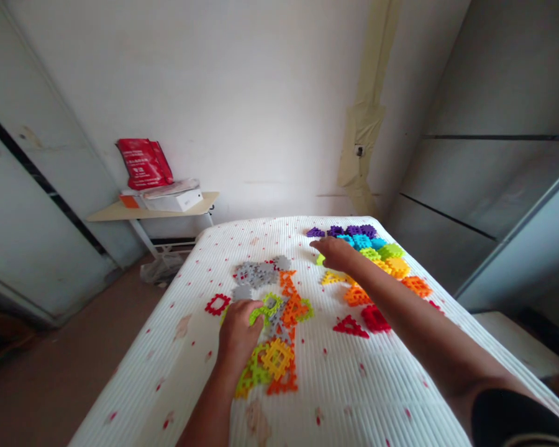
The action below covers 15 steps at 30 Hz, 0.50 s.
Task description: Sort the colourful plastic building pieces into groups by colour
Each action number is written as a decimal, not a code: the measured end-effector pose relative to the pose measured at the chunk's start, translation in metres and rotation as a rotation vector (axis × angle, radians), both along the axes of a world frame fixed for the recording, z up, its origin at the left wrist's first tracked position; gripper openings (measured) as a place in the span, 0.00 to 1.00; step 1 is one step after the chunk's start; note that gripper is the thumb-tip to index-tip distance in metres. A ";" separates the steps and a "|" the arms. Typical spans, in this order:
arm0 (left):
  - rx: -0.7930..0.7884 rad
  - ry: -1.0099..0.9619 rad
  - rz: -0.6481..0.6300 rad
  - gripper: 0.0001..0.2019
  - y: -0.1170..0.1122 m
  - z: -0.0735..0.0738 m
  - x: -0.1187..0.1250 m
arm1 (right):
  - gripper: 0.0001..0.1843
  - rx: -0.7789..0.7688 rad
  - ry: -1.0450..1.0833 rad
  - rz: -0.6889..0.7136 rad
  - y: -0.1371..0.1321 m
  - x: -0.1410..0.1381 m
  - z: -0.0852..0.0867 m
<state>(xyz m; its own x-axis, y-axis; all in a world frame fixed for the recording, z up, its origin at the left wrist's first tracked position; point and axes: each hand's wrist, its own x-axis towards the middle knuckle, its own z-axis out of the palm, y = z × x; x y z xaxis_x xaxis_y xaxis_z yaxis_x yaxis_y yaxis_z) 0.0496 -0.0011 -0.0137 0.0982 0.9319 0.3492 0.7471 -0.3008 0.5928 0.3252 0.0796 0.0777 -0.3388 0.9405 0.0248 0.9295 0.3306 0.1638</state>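
My left hand (pixel 240 328) is at a mixed pile of plastic interlocking pieces, its fingers curled and a lime green interlocking piece (pixel 255 316) between thumb and forefinger. Around it lie a yellow square piece (pixel 276 358), orange pieces (pixel 293 308), grey pieces (pixel 256 274) and a red square frame piece (pixel 217 304). Reaching farther out, my right hand (pixel 334 253) bends its fingers down at another lime green piece (pixel 320 259), partly hidden beneath it. That piece is left of rows sorted by colour: purple (pixel 354 231), blue (pixel 361 241), lime, yellow (pixel 397 267), orange (pixel 417 286) and red (pixel 375 318).
The pieces lie on a bed with a white, red-dotted ribbed cover (pixel 177 360). Beyond its left side stands a small table (pixel 107 215) with a white box (pixel 174 200) and a red bag (pixel 144 162). A grey cabinet (pixel 494 167) flanks the right side.
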 end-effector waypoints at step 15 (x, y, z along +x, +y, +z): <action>-0.035 0.403 0.017 0.09 -0.010 0.008 0.017 | 0.07 0.091 0.137 0.349 -0.129 -0.066 -0.085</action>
<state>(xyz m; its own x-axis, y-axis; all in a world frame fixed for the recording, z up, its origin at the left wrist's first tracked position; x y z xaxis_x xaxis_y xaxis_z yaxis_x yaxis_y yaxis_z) 0.0667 -0.0111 -0.0057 0.2046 0.9454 0.2537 0.9265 -0.2706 0.2616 0.2596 -0.0491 -0.0076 -0.6256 0.7613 0.1703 0.7792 0.6203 0.0893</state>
